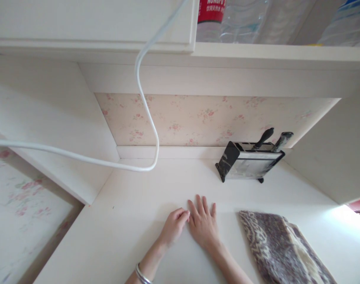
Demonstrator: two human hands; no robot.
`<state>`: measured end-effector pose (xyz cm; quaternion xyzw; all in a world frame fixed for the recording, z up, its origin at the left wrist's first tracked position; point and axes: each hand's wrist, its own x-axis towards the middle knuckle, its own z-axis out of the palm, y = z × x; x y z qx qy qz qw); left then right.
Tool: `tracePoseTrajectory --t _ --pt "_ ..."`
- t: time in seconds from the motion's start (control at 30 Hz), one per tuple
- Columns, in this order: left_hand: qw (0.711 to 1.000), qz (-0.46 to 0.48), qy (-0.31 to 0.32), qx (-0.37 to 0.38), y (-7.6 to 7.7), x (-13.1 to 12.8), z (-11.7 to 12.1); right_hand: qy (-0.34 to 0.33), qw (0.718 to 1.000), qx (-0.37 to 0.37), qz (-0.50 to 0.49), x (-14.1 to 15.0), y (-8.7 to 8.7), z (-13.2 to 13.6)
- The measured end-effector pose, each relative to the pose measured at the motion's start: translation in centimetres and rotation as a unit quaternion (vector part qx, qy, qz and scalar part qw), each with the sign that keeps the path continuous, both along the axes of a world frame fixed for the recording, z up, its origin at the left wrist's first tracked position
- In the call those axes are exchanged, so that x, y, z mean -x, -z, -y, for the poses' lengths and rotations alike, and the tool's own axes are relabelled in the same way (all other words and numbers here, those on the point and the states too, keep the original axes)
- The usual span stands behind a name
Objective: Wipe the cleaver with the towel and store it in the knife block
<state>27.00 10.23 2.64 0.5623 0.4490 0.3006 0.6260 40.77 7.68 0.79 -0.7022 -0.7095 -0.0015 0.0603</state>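
My left hand (174, 227) is closed, its fingers curled in beside the thumb of my right hand; whatever it may hold is hidden. A silver bangle (142, 274) circles the left wrist. Palm down on the white countertop (132, 221), my right hand (204, 223) lies flat with its fingers spread. To the right of it is a folded brown and cream patterned cloth (280, 244), apart from the hand. Behind the cloth stands a knife block (250, 163) with black ends, and two dark handles rise from its slots.
A white cable (156, 142) hangs in a loop across the left side of the view. Overhead are a white cabinet (94, 23) and an open shelf holding plastic bottles (241, 19). Flowered wallpaper (174, 118) covers the back wall, with side panels at both ends.
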Motion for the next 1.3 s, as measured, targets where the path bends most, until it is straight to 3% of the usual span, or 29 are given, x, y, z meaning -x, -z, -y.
tracePoseTrajectory --t 0.67,0.87,1.07,1.3 --pt "0.999 -0.026 0.005 -0.023 -0.6 0.1 0.1 0.005 1.000 0.021 0.003 0.0 -0.4 0.0" --pt "0.998 -0.037 0.031 -0.052 -1.6 -0.2 0.8 -0.012 1.000 0.005 -0.002 -0.4 0.2 0.7" --pt "0.993 -0.064 0.094 -0.035 -2.3 -0.4 1.1 -0.037 0.999 -0.006 -0.015 -0.8 0.5 1.8" --pt "0.990 -0.070 0.119 -0.011 -2.8 -0.3 1.2 -0.046 0.998 -0.018 -0.032 -0.7 0.4 2.4"
